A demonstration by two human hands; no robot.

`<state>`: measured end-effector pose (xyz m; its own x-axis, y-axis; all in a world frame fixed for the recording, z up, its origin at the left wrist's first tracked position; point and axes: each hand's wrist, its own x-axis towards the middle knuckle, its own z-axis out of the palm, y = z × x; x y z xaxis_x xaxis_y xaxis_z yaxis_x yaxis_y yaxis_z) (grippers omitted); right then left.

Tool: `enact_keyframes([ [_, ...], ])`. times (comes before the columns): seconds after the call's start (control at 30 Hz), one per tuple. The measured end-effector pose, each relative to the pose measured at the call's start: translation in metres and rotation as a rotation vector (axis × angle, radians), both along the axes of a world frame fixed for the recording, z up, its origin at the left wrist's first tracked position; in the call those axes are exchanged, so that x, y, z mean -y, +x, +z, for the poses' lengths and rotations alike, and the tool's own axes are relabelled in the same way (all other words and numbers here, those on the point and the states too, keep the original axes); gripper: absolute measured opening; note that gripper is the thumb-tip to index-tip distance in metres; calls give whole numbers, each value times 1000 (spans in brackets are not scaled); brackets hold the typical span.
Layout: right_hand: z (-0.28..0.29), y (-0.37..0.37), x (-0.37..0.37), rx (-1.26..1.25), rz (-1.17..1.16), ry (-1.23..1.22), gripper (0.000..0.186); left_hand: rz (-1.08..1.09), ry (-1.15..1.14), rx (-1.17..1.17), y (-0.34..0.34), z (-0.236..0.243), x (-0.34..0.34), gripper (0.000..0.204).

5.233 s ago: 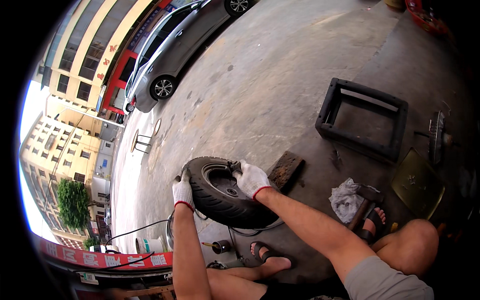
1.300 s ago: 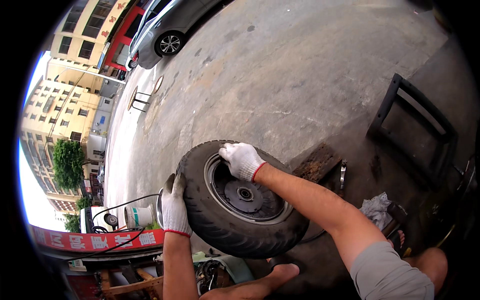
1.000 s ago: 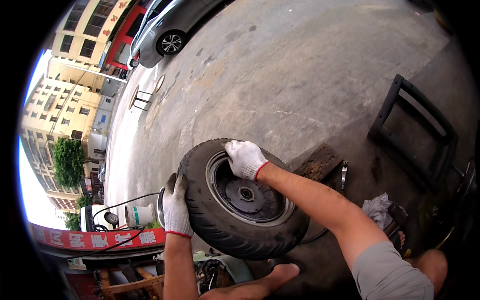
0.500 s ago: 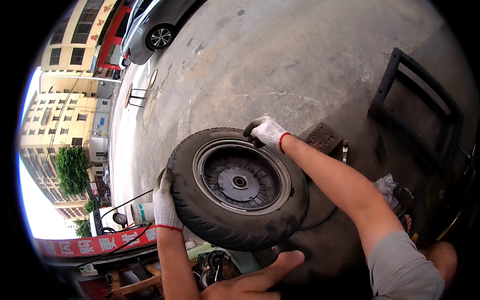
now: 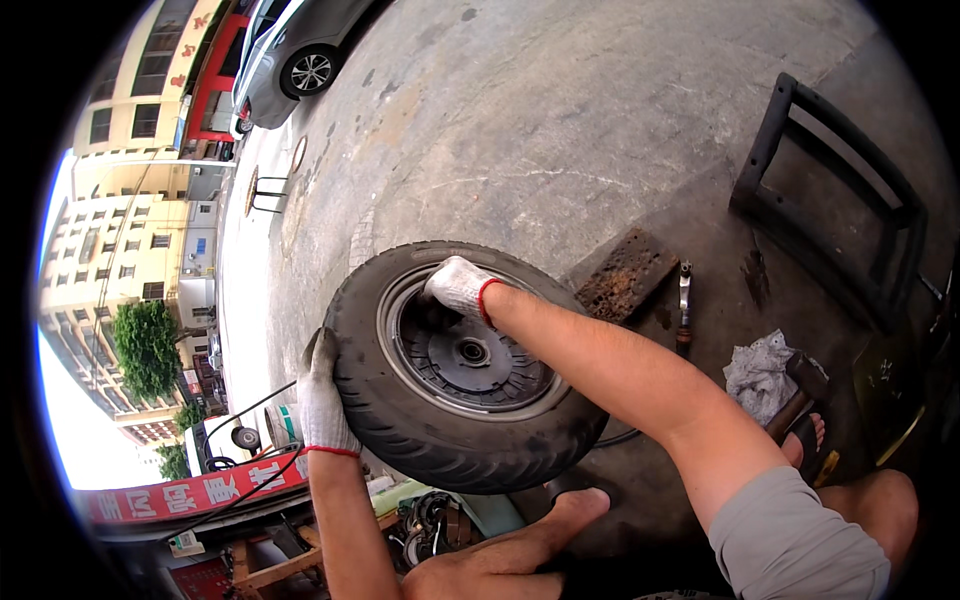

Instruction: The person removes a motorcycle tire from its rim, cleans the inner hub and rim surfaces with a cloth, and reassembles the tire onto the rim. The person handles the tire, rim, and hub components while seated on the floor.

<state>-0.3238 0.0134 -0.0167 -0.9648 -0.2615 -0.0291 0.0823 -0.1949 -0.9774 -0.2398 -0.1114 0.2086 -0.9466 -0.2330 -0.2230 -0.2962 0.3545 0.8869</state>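
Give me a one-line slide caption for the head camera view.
Gloved left hand and right hand grip a small tyre on concrete floor.

A tyre (image 5: 460, 370) stands tilted on the concrete ground (image 5: 560, 130), just beyond the person's foot (image 5: 560, 515). The left hand (image 5: 322, 395) lies on its left edge, the right hand (image 5: 458, 288) on its upper rim. Right of the tyre lie a rusty plate (image 5: 627, 274), a wrench (image 5: 684, 305) and a rag (image 5: 760, 365); a frame (image 5: 830, 200) lies further right. A car (image 5: 300, 45) stands far behind.
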Motion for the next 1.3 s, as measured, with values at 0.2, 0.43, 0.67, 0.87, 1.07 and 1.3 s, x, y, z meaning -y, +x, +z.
enact_keyframes([
  [0.2,27,3,-72,561,-419,-1242,18,-115,-40,-94,10,1,-11,49],
  [0.43,9,26,-82,610,-274,-707,19,-59,-25,-69,13,0,-3,52],
  [0.67,24,59,-40,-351,-344,576,44,-67,-123,-98,20,3,-15,60],
  [0.87,52,33,-56,-517,-170,836,32,-55,-201,-124,27,3,-26,55],
  [1.07,-11,27,-107,-324,-533,729,19,-73,-237,-153,26,9,-38,67],
  [1.3,-96,143,-232,-112,-1203,731,23,-56,-183,-147,20,5,-40,73],
])
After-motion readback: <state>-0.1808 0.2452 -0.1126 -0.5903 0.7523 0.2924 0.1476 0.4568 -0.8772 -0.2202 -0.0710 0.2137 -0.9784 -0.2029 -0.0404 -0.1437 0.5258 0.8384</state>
